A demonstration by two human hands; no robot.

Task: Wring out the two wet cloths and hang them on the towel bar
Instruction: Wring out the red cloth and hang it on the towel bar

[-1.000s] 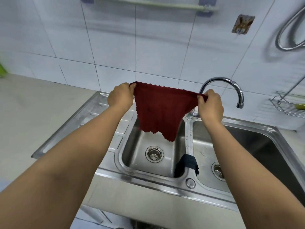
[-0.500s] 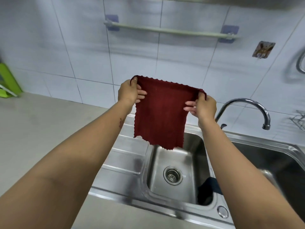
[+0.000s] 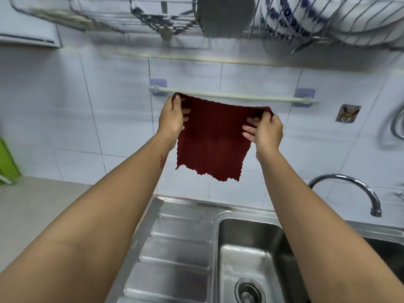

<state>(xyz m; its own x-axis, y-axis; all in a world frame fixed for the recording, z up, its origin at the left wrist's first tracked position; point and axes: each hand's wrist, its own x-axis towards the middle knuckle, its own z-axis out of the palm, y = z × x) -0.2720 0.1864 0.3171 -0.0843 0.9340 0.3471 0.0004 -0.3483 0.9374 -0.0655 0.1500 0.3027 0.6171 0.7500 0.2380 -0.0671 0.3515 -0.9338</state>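
Observation:
A dark red cloth (image 3: pixel 213 141) hangs spread out flat between my hands. My left hand (image 3: pixel 172 118) pinches its top left corner and my right hand (image 3: pixel 265 129) pinches its top right corner. The cloth's top edge is just below and in front of the pale towel bar (image 3: pixel 240 97), which runs across the tiled wall on two purple mounts. The left corner nearly reaches the bar. The second, dark cloth is out of view.
A wire dish rack (image 3: pixel 196 16) with plates hangs above the bar. Below are the steel sink basin (image 3: pixel 251 248), its drainboard (image 3: pixel 175 248) and a curved faucet (image 3: pixel 349 186) at right. A green object (image 3: pixel 6 162) stands at the far left.
Both hands have lifted the red cloth from over the sink up to the height of the towel bar. The view has tilted upward, so the dish rack has come into sight.

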